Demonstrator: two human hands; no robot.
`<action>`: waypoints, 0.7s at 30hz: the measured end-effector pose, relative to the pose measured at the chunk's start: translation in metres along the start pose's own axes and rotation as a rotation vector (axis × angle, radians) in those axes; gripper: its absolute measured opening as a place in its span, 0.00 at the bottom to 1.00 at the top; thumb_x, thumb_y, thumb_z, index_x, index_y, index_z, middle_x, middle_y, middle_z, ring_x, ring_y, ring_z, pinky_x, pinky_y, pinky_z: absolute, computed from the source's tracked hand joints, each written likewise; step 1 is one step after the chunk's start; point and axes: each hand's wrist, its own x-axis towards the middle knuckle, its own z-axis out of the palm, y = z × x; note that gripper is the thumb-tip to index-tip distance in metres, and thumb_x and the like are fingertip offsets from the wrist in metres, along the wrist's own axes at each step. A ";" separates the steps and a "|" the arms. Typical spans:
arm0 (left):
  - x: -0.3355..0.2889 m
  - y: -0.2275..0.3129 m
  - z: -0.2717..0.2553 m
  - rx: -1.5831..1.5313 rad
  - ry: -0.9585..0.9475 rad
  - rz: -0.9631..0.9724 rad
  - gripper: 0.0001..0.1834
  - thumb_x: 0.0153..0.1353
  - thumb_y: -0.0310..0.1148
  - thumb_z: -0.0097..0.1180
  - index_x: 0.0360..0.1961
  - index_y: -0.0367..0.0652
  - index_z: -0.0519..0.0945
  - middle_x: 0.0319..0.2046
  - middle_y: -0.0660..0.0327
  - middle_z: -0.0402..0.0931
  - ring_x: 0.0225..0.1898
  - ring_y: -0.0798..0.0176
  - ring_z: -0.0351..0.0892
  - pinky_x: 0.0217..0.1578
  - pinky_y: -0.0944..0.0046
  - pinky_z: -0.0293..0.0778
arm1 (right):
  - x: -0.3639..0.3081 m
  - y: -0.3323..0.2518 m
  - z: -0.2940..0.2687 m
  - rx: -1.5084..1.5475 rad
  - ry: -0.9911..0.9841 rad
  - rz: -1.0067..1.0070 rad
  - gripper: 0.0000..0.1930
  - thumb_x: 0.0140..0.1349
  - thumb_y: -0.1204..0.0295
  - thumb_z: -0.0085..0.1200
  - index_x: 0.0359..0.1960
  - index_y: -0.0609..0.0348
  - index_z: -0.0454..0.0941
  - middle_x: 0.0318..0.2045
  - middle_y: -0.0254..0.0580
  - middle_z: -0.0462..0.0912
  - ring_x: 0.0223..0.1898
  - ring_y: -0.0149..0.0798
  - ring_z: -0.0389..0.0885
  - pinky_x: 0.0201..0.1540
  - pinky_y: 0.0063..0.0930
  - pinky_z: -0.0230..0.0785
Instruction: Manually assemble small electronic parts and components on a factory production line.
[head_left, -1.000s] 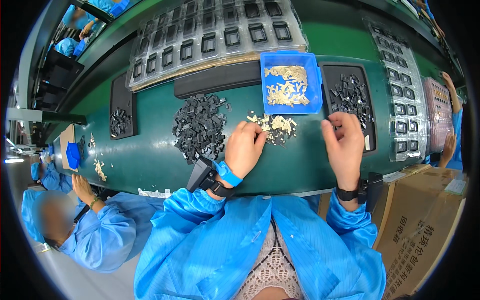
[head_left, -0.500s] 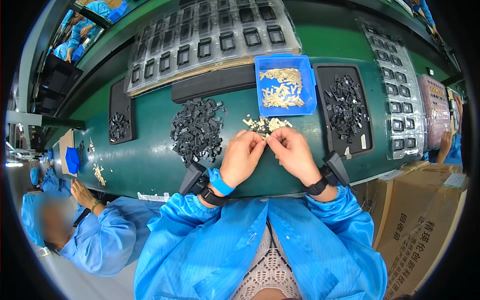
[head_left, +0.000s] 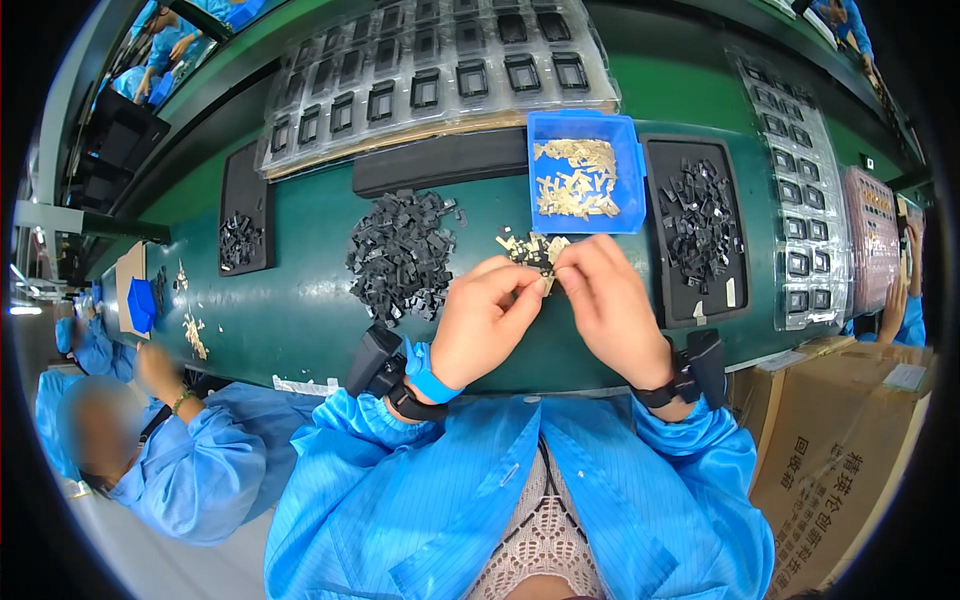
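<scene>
Pinching a small gold-coloured metal piece between both sets of fingertips, left hand and right hand meeting just above the green bench top, both narrowed to a fine pinch rather than spread; whether a second, black part is being held there too, impossible to tell at this size. Working right over the small loose scatter of gold contacts, presumably so the next piece lies within a finger's reach. Keeping stock sorted around the hands: a blue bin holding more gold stampings just beyond the scatter, a black tray of small black parts to the right of it, a loose heap of black housings lying straight on the bench to the left, and a smaller black tray with a few black pieces farther left. Lining the far side and right edge, clear blister trays with one black square component per pocket. Sitting to the left, a co-worker in a blue coat.
</scene>
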 end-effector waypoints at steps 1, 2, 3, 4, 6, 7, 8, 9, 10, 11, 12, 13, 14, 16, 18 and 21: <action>-0.001 -0.003 0.002 0.001 0.003 0.003 0.05 0.57 0.26 0.57 0.34 0.36 0.79 0.27 0.62 0.71 0.19 0.74 0.67 0.19 0.72 0.63 | -0.001 -0.002 -0.001 0.191 0.082 0.126 0.03 0.59 0.77 0.49 0.33 0.64 0.72 0.29 0.48 0.71 0.31 0.50 0.73 0.34 0.36 0.67; 0.000 -0.006 0.003 -0.183 0.046 -0.026 0.05 0.58 0.26 0.56 0.33 0.35 0.79 0.28 0.64 0.71 0.20 0.76 0.66 0.19 0.73 0.62 | -0.001 -0.005 -0.001 0.193 0.079 0.124 0.03 0.59 0.77 0.49 0.33 0.64 0.72 0.29 0.48 0.71 0.31 0.50 0.73 0.34 0.36 0.67; 0.001 -0.006 0.003 -0.367 0.089 -0.054 0.05 0.60 0.26 0.55 0.33 0.35 0.79 0.28 0.66 0.70 0.21 0.78 0.65 0.19 0.75 0.60 | -0.001 -0.007 -0.002 0.338 0.034 0.236 0.04 0.60 0.76 0.49 0.33 0.64 0.73 0.28 0.45 0.71 0.30 0.45 0.73 0.33 0.33 0.66; -0.002 -0.003 -0.001 -0.424 0.052 -0.167 0.06 0.60 0.27 0.55 0.33 0.33 0.79 0.28 0.65 0.70 0.25 0.77 0.70 0.24 0.76 0.66 | 0.000 -0.008 -0.001 0.483 -0.012 0.349 0.04 0.60 0.75 0.50 0.32 0.64 0.73 0.27 0.43 0.71 0.30 0.41 0.73 0.32 0.31 0.66; -0.005 0.003 -0.002 -0.471 0.046 -0.183 0.06 0.59 0.26 0.55 0.33 0.33 0.79 0.29 0.65 0.70 0.25 0.77 0.70 0.24 0.76 0.66 | -0.002 -0.007 0.002 0.490 -0.003 0.307 0.05 0.60 0.74 0.50 0.32 0.64 0.73 0.27 0.41 0.70 0.30 0.38 0.72 0.31 0.30 0.65; -0.006 0.004 -0.002 -0.519 0.042 -0.199 0.05 0.59 0.25 0.56 0.33 0.33 0.79 0.30 0.65 0.71 0.26 0.77 0.70 0.24 0.77 0.66 | -0.002 -0.006 0.003 0.498 0.006 0.263 0.06 0.60 0.73 0.51 0.31 0.64 0.73 0.27 0.39 0.70 0.29 0.35 0.71 0.30 0.29 0.64; -0.007 0.004 -0.003 -0.519 0.042 -0.202 0.05 0.59 0.25 0.56 0.33 0.33 0.79 0.30 0.65 0.71 0.26 0.77 0.70 0.24 0.77 0.66 | -0.001 -0.008 0.000 0.498 0.005 0.265 0.06 0.60 0.73 0.51 0.31 0.64 0.73 0.27 0.39 0.70 0.29 0.35 0.71 0.30 0.29 0.64; -0.007 0.004 -0.005 -0.490 0.017 -0.169 0.05 0.58 0.25 0.56 0.33 0.33 0.79 0.30 0.64 0.71 0.25 0.78 0.70 0.24 0.77 0.66 | 0.000 -0.012 -0.004 0.433 -0.027 0.234 0.06 0.59 0.73 0.51 0.31 0.64 0.72 0.27 0.40 0.70 0.29 0.36 0.71 0.30 0.29 0.64; -0.008 0.004 -0.006 -0.461 -0.007 -0.137 0.05 0.57 0.24 0.57 0.33 0.33 0.79 0.31 0.64 0.72 0.24 0.78 0.70 0.24 0.77 0.66 | 0.001 -0.014 -0.008 0.368 -0.060 0.202 0.06 0.59 0.73 0.51 0.30 0.63 0.72 0.27 0.40 0.69 0.29 0.37 0.70 0.30 0.30 0.64; -0.007 0.004 -0.006 -0.461 -0.006 -0.137 0.05 0.57 0.24 0.57 0.33 0.33 0.79 0.31 0.64 0.72 0.24 0.78 0.70 0.24 0.77 0.66 | 0.001 -0.014 -0.009 0.369 -0.060 0.202 0.06 0.59 0.73 0.51 0.30 0.63 0.72 0.27 0.40 0.69 0.29 0.37 0.70 0.30 0.30 0.64; -0.007 0.004 -0.007 -0.452 0.004 -0.111 0.05 0.56 0.24 0.57 0.32 0.33 0.79 0.32 0.64 0.72 0.23 0.79 0.70 0.23 0.77 0.66 | 0.002 -0.014 -0.011 0.337 -0.081 0.140 0.05 0.58 0.73 0.51 0.30 0.63 0.71 0.27 0.41 0.69 0.29 0.38 0.70 0.31 0.30 0.64; -0.007 0.004 -0.007 -0.444 0.014 -0.085 0.05 0.56 0.24 0.58 0.32 0.33 0.79 0.32 0.64 0.72 0.22 0.79 0.69 0.22 0.77 0.65 | 0.002 -0.014 -0.013 0.305 -0.101 0.078 0.05 0.57 0.74 0.51 0.30 0.63 0.71 0.27 0.42 0.68 0.29 0.40 0.70 0.32 0.31 0.64; -0.006 0.003 -0.007 -0.444 0.015 -0.084 0.05 0.56 0.24 0.58 0.32 0.33 0.79 0.32 0.64 0.72 0.22 0.79 0.69 0.22 0.77 0.65 | 0.003 -0.015 -0.015 0.305 -0.102 0.077 0.05 0.57 0.74 0.51 0.30 0.63 0.71 0.27 0.42 0.68 0.29 0.40 0.70 0.32 0.31 0.64; -0.005 0.001 -0.009 -0.397 0.000 -0.035 0.05 0.55 0.25 0.59 0.31 0.33 0.78 0.32 0.64 0.72 0.20 0.80 0.68 0.21 0.77 0.65 | 0.004 -0.018 -0.019 0.204 -0.142 -0.002 0.05 0.55 0.75 0.51 0.29 0.63 0.69 0.27 0.43 0.68 0.29 0.44 0.69 0.33 0.32 0.64; -0.005 0.007 -0.013 -0.398 0.001 -0.058 0.06 0.55 0.25 0.58 0.31 0.33 0.78 0.31 0.64 0.72 0.20 0.80 0.69 0.21 0.77 0.65 | 0.005 -0.021 -0.023 0.185 -0.176 -0.016 0.05 0.55 0.75 0.51 0.29 0.63 0.69 0.27 0.44 0.68 0.29 0.44 0.70 0.33 0.32 0.64; -0.006 0.000 -0.017 -0.408 -0.068 -0.083 0.06 0.56 0.26 0.58 0.32 0.32 0.78 0.31 0.64 0.72 0.20 0.79 0.69 0.20 0.77 0.64 | 0.006 -0.021 -0.023 0.163 -0.206 -0.040 0.05 0.55 0.75 0.51 0.30 0.63 0.69 0.28 0.44 0.68 0.29 0.44 0.70 0.33 0.33 0.64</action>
